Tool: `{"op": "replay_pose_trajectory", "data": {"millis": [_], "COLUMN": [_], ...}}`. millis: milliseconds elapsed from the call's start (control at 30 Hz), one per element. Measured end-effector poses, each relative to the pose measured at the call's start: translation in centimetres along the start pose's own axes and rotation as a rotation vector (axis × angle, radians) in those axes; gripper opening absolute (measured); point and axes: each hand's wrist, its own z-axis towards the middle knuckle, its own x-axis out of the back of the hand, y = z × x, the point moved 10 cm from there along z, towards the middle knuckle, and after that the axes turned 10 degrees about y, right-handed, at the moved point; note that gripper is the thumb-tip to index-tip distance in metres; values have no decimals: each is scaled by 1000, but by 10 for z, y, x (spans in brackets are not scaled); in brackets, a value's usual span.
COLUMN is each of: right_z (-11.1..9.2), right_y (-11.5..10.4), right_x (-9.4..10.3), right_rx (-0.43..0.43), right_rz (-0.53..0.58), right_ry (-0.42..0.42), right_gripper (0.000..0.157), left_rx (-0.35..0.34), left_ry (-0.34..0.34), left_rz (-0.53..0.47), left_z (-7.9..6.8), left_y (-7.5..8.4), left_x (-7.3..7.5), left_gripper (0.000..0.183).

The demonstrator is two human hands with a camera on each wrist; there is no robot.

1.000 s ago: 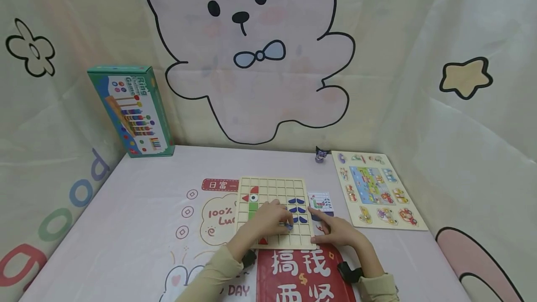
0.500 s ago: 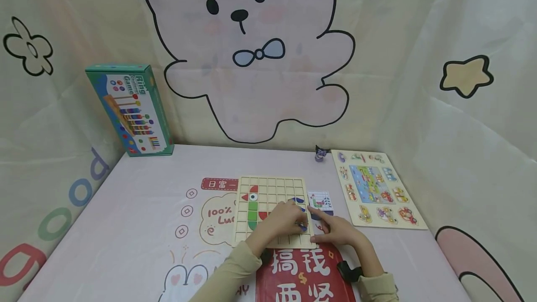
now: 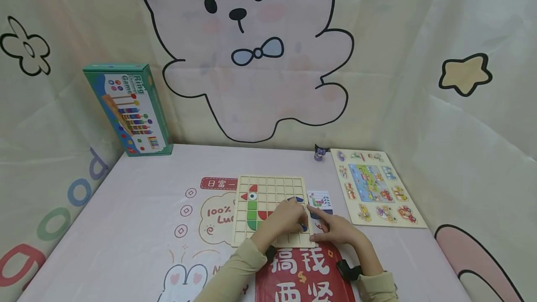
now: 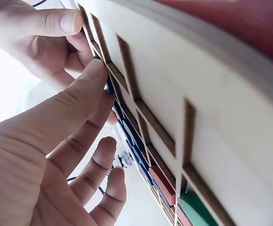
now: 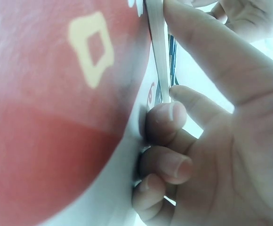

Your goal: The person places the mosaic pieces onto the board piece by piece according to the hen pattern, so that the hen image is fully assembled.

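Note:
A pale wooden grid board [image 3: 277, 185] lies on the table, bearing red and green pieces, a round eye piece and blue leaf-shaped pieces [image 3: 299, 199]. My left hand [image 3: 283, 223] reaches over its right part and hides several squares. In the left wrist view, the thumb and index finger of that hand pinch a dark blue piece [image 4: 110, 85] at the grid, the other fingers loosely bent. My right hand [image 3: 340, 230] touches the board's right edge with extended index finger and thumb; its other fingers are bent beside the edge in the right wrist view.
A small pattern card [image 3: 320, 198] lies right of the board. Further right is a picture puzzle board [image 3: 369, 185], with a small purple figure [image 3: 320, 153] near its back corner. A green game box [image 3: 130, 111] stands at the back left. Printed red paper [image 3: 302, 274] lies in front.
My left hand has moved right across the board with the blue piece and now covers part of the blue rows. The right hand stays at the board's edge. The head view has shifted slightly.

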Motion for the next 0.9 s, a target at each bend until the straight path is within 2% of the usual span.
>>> {"op": "replay_pose_trajectory", "data": {"millis": [367, 900], "right_z": [1, 1], "right_y": [-2, 1], "right_x": [2, -1], "right_rx": [12, -28], "right_rz": [4, 20], "right_ry": [0, -9], "right_gripper": [83, 83], "left_rx": [-6, 36], "left_ry": [-10, 36], "left_rz": [-10, 55], "left_z": [-3, 1], "left_y": [2, -8], "left_x": [5, 7], "left_gripper": [10, 15]}}
